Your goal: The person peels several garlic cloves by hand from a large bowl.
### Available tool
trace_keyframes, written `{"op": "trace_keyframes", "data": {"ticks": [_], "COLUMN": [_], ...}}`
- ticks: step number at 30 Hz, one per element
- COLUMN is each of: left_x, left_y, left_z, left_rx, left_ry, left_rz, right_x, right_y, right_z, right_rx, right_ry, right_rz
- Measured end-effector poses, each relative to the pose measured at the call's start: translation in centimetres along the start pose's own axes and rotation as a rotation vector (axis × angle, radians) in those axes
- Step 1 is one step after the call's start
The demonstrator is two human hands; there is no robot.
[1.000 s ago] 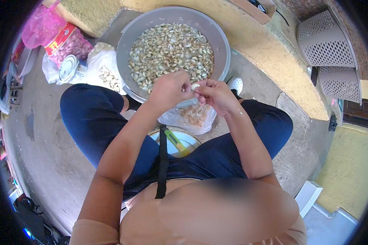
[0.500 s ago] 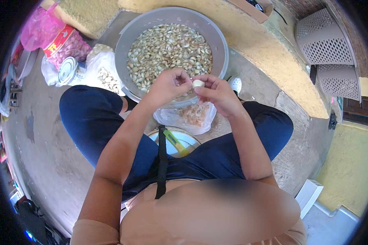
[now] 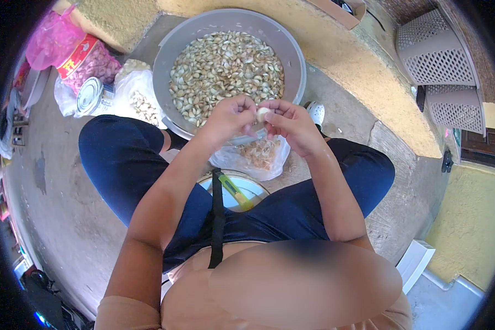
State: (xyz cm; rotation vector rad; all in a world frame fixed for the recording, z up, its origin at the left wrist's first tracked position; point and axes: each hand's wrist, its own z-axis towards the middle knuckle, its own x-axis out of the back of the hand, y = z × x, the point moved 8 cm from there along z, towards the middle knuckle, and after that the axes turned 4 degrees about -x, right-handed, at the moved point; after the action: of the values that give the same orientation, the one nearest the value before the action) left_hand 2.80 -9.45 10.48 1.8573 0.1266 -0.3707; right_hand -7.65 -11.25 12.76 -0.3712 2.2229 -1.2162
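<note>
A whitish garlic clove (image 3: pixel 263 114) sits between my two hands, over the near rim of a big grey tub (image 3: pixel 300 71). My right hand (image 3: pixel 291 124) pinches the clove between thumb and fingers. Closed at the clove's left side, my left hand (image 3: pixel 230 118) has its fingertips against it; any bit of skin in them is too small to see. Many unpeeled garlic cloves (image 3: pixel 225 71) fill the tub, apparently in water. Below my hands, a clear plastic bag (image 3: pixel 280 165) holds brownish peels (image 3: pixel 258 154).
Left of the tub lie a white bag of pale cloves (image 3: pixel 143 104), a tin can (image 3: pixel 91 96) and a pink net sack (image 3: pixel 93 63). A green-handled tool (image 3: pixel 236 192) rests on a round lid or container (image 3: pixel 253 190) between my legs. Grey perforated baskets (image 3: pixel 437 55) stand at right.
The clove has turned slightly and shifted a little left in my right fingers. My left fingers have moved slightly lower. The view has shifted very little.
</note>
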Motion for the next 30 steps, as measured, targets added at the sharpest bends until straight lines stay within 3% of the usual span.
{"op": "trace_keyframes", "data": {"ticks": [7,25,30], "left_x": [0.1,1.7,0.2], "left_y": [0.3,0.6,-0.1], "left_z": [0.3,0.4,0.3], "left_rx": [-0.019,-0.007,0.031], "left_ry": [0.020,0.087,-0.063], "left_rz": [0.005,-0.205,-0.329], "right_x": [0.1,-0.5,-0.3], "right_y": [-0.9,-0.4,0.5], "right_z": [0.2,0.0,0.3], "right_rx": [0.213,0.065,-0.044], "right_ry": [0.109,-0.056,-0.093], "right_rz": [-0.211,-0.088,0.093]}}
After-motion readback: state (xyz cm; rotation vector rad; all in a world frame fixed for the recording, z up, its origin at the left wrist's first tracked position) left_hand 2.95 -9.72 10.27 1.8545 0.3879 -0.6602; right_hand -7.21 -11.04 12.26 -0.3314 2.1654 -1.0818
